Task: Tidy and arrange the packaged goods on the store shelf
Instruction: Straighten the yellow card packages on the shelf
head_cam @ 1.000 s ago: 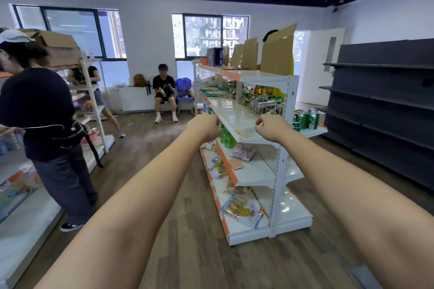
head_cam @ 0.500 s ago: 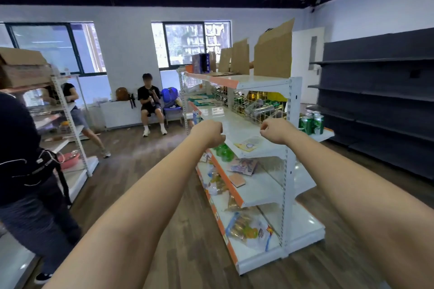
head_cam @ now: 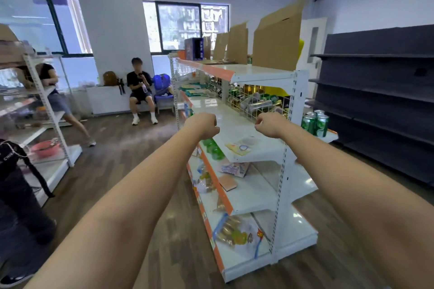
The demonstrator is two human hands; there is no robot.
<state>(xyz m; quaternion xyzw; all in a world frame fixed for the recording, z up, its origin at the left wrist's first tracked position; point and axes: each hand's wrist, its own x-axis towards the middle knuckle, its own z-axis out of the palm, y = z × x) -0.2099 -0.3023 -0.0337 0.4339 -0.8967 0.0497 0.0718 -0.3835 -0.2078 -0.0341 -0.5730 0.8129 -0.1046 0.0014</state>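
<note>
Both arms reach straight out toward the end of a white shelf unit (head_cam: 285, 148). The left hand (head_cam: 203, 124) is curled into a loose fist and holds nothing; the right hand (head_cam: 269, 124) is curled the same way, also with nothing in it. Both hang in the air in front of the second shelf, touching none of the goods.

Just below and between the hands, a flat yellow packet (head_cam: 239, 146) lies near the front corner of that shelf. Green bottles (head_cam: 212, 148) stand at the shelf's left edge, under the left hand. One level down lie a pale printed packet (head_cam: 234, 168) and a flat brown packet (head_cam: 227, 183). On the bottom shelf sits a clear bag of snacks (head_cam: 237, 233).

Behind a wire grid (head_cam: 249, 98) on the far side of the unit are cans, and green cans (head_cam: 315, 123) stand at its right end. Cardboard (head_cam: 277, 40) stands on top.

Dark shelving (head_cam: 380, 91) lines the right wall. A person (head_cam: 141, 87) sits by the window
</note>
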